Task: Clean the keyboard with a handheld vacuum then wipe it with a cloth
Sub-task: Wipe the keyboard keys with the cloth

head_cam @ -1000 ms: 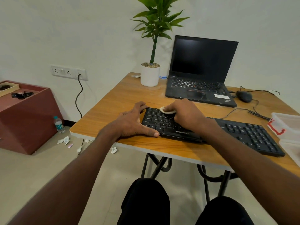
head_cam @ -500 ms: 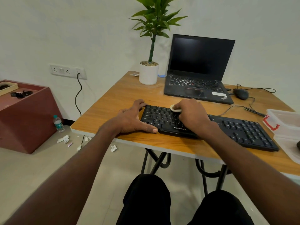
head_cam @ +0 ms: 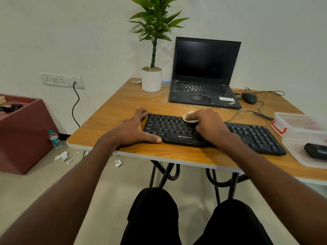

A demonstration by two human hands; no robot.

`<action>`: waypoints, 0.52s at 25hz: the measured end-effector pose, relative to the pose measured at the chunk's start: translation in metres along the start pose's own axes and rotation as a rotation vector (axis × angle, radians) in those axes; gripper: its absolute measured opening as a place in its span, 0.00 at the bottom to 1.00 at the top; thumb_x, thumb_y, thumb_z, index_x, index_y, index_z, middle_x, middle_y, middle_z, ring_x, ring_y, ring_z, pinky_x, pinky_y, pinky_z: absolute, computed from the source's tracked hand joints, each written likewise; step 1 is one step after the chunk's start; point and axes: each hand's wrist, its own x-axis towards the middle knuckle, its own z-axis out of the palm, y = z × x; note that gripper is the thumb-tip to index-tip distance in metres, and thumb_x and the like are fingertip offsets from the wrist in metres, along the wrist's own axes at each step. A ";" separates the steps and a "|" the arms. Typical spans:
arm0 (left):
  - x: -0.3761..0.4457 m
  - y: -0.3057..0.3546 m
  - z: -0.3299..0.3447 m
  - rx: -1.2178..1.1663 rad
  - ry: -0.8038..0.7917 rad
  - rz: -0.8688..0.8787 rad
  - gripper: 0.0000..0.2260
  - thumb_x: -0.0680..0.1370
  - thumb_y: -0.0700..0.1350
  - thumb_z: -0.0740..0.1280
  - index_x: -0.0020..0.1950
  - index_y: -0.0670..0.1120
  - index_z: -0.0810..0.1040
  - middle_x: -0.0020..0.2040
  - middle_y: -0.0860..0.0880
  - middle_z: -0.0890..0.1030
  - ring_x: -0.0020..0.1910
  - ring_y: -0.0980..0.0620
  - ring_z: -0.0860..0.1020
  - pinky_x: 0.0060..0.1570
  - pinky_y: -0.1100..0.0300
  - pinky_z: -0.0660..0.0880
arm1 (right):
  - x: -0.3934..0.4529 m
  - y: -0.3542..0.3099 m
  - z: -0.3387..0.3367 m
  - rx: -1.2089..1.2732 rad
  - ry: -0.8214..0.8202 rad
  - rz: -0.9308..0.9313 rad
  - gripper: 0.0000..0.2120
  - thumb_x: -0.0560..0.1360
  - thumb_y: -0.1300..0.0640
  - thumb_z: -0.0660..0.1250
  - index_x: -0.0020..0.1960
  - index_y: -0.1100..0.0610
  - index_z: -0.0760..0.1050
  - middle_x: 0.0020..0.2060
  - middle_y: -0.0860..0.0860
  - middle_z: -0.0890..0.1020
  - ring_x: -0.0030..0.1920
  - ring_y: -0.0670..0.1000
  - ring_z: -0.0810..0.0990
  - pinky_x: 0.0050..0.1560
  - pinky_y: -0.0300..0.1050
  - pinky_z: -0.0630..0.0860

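Where a wooden worktop (head_cam: 123,101) meets a white wall, the left hand (head_cam: 134,129) lies flat bracing a black keyboard (head_cam: 173,128); the right hand (head_cam: 208,126) grips a white cloth (head_cam: 188,117).

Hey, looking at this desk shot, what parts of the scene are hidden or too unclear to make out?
Head view:
- cloth: mostly covered by the right hand.
- keyboard: middle keys hidden under that hand and wrist.
- dark device in the tray: cut off by the right edge.
- plastic box: contents blurred.
- left hand: covers the keyboard's left edge.
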 end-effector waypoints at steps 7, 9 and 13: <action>-0.001 0.024 0.003 -0.127 -0.002 0.074 0.72 0.50 0.81 0.78 0.84 0.64 0.42 0.87 0.52 0.54 0.84 0.43 0.56 0.80 0.35 0.58 | 0.031 -0.029 -0.010 0.380 0.080 0.043 0.15 0.76 0.66 0.69 0.60 0.57 0.84 0.51 0.49 0.85 0.41 0.43 0.81 0.38 0.33 0.75; 0.004 0.036 0.016 -0.099 0.053 0.127 0.71 0.52 0.81 0.76 0.84 0.64 0.39 0.87 0.51 0.56 0.84 0.44 0.58 0.80 0.35 0.57 | 0.042 -0.045 -0.006 0.327 -0.050 -0.090 0.13 0.74 0.62 0.74 0.58 0.54 0.85 0.50 0.49 0.86 0.45 0.47 0.83 0.45 0.42 0.80; 0.011 0.030 0.031 0.063 0.142 0.160 0.68 0.53 0.86 0.69 0.84 0.61 0.41 0.81 0.56 0.68 0.79 0.47 0.68 0.80 0.37 0.55 | 0.055 -0.033 -0.010 0.026 -0.146 -0.089 0.10 0.74 0.60 0.74 0.56 0.55 0.85 0.50 0.51 0.84 0.50 0.51 0.81 0.50 0.48 0.78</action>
